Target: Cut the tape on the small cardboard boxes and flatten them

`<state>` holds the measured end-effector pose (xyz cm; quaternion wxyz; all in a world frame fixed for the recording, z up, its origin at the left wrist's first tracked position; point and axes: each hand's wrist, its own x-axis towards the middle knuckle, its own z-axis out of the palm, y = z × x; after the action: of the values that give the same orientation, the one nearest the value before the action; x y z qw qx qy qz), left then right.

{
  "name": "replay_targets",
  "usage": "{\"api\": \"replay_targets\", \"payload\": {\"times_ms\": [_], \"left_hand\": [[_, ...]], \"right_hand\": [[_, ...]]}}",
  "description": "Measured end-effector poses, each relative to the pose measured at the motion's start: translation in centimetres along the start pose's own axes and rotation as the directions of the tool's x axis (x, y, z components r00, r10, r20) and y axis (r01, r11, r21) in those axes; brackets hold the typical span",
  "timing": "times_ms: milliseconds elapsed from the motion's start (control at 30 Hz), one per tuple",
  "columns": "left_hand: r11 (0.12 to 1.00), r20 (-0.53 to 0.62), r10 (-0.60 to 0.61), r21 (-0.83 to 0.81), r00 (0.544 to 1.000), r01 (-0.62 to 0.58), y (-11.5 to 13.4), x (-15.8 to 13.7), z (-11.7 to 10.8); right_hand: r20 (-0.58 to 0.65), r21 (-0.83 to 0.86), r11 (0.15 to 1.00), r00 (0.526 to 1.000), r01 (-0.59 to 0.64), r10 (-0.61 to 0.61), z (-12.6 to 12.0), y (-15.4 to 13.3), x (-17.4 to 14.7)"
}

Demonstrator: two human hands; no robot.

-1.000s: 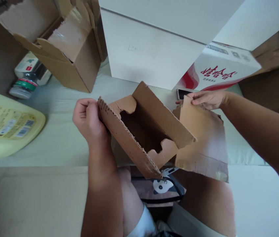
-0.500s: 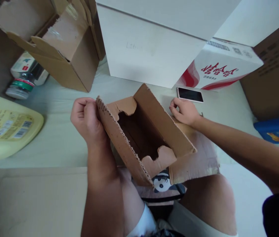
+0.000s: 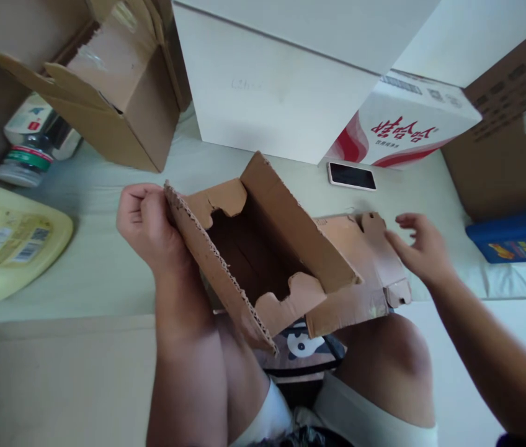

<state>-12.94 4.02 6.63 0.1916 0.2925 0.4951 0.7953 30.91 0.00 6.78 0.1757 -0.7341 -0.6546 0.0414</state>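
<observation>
A brown cardboard box (image 3: 263,254) with rough, torn edges rests tilted over my lap, its top gaping and its dark inside bare to view. Its far left corner is gripped by my left hand (image 3: 144,214), with the fingers curled and the thumb pressed against the flap. On the box's right side a wide flap (image 3: 360,267) with small notched tabs lies folded outward. Just beyond that flap's right edge is my right hand (image 3: 419,245), its fingers apart and nothing in them.
A phone (image 3: 351,176) lies behind the box, before a white carton (image 3: 272,93) and a red-and-white carton (image 3: 402,127). At left stand another cardboard box (image 3: 146,118), a bottle (image 3: 25,162) and a yellow jug (image 3: 16,242). A blue package (image 3: 514,242) sits at right.
My right hand has moved right, off the box's side flap, and its fingers have spread. The flap's notched tabs now show. My left hand keeps its grip on the corner.
</observation>
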Motion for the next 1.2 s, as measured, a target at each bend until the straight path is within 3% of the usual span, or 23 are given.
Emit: {"api": "replay_targets", "payload": {"times_ms": [67, 133, 300, 467, 600, 667, 733, 867, 967, 1033, 1067, 1133, 1167, 1200], "left_hand": [[1.0, -0.004, -0.005, 0.024, 1.0, 0.005, -0.3, 0.0, 0.3], [0.999, 0.003, 0.0, 0.036, 1.0, 0.0, -0.6, -0.1, 0.7], [0.999, 0.016, 0.043, 0.022, 0.999, -0.044, -0.4, -0.3, 1.3], [0.998, 0.014, 0.036, 0.042, 0.999, -0.036, 0.1, -0.4, 1.6], [0.999, -0.02, 0.0, 0.044, 1.0, 0.001, 0.6, -0.5, 2.0], [0.999, -0.025, -0.014, 0.04, 1.0, 0.015, 0.9, -0.6, 2.1], [0.999, -0.032, -0.023, 0.023, 0.999, 0.023, 1.1, -0.7, 2.3], [0.999, -0.041, -0.034, 0.015, 0.999, 0.035, 1.2, -0.8, 2.6], [0.999, -0.053, -0.034, 0.02, 0.998, 0.035, 0.9, -0.9, 2.9], [0.999, -0.064, -0.032, 0.011, 0.997, 0.033, 0.6, -1.0, 3.1], [0.999, -0.065, -0.035, 0.005, 0.997, 0.035, 0.6, -1.0, 3.2], [0.999, -0.052, -0.047, 0.008, 0.998, 0.048, 0.7, -1.1, 3.3], [0.998, -0.037, -0.057, 0.013, 0.998, 0.057, 0.8, -1.2, 3.3], [0.998, -0.024, -0.061, 0.018, 0.998, 0.061, 1.0, -1.3, 3.3]], "right_hand": [[0.166, 0.037, 0.989, 0.976, -0.145, 0.137, 0.2, 2.0, -3.0], [0.266, 0.006, 0.983, 0.947, -0.186, 0.177, 1.1, 2.6, -5.0], [0.263, -0.205, 0.926, 0.894, -0.316, 0.363, 2.2, 1.8, -4.8], [0.342, 0.078, 0.836, 0.802, -0.543, 0.489, 1.2, 2.4, -3.2], [0.423, 0.302, 0.724, 0.768, -0.62, 0.481, -1.8, 4.4, -5.2], [0.331, 0.427, 0.662, 0.788, -0.616, 0.52, -4.2, 5.9, -6.9], [0.133, 0.538, 0.628, 0.792, -0.562, 0.596, -6.8, 7.4, -8.4], [-0.107, 0.66, 0.611, 0.75, -0.437, 0.652, -10.8, 9.8, -10.0], [-0.23, 0.682, 0.625, 0.7, -0.38, 0.676, -12.0, 10.9, -8.7], [-0.312, 0.68, 0.654, 0.677, -0.332, 0.667, -12.3, 11.3, -5.9], [-0.352, 0.66, 0.685, 0.678, -0.309, 0.645, -12.5, 11.5, -3.8], [-0.439, 0.535, 0.806, 0.733, -0.251, 0.52, -13.0, 11.5, 1.6], [-0.427, 0.394, 0.898, 0.825, -0.198, 0.369, -13.2, 11.4, 4.6], [-0.315, 0.235, 0.969, 0.936, -0.082, 0.156, -13.3, 11.1, 7.5]]}}
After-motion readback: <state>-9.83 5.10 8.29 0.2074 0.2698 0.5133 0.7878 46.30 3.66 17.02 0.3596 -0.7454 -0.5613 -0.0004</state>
